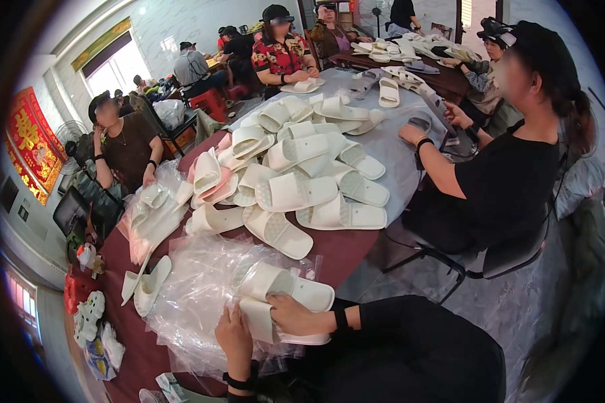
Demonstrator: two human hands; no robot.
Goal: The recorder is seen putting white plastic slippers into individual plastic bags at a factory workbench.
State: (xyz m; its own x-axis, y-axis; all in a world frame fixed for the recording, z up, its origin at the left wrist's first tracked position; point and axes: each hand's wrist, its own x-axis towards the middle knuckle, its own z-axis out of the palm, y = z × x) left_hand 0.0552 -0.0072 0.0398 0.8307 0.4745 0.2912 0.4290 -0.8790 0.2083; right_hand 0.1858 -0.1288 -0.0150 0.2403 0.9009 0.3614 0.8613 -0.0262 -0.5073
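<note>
Your right hand [296,316] clamps a pair of cream foam slippers [282,299] at the near edge of the dark red worktop [343,252]; your left hand [235,336] grips the clear plastic bag [195,295]. Pair not bagged, and the big heap of loose white slippers [296,174] waits mid-worktop.

I see cream-white slippers [296,191] with perforated dotted insoles heaped on the maroon tabletop [343,250]; nearer me than the heap, a clear glossy plastic bag [195,295] and a white slipper pair [282,295]; beyond the heap, a grey cloth [390,144], a red floral shirt [279,57]; left of the heap, a red-and-gold wall hanging [30,144]
</note>
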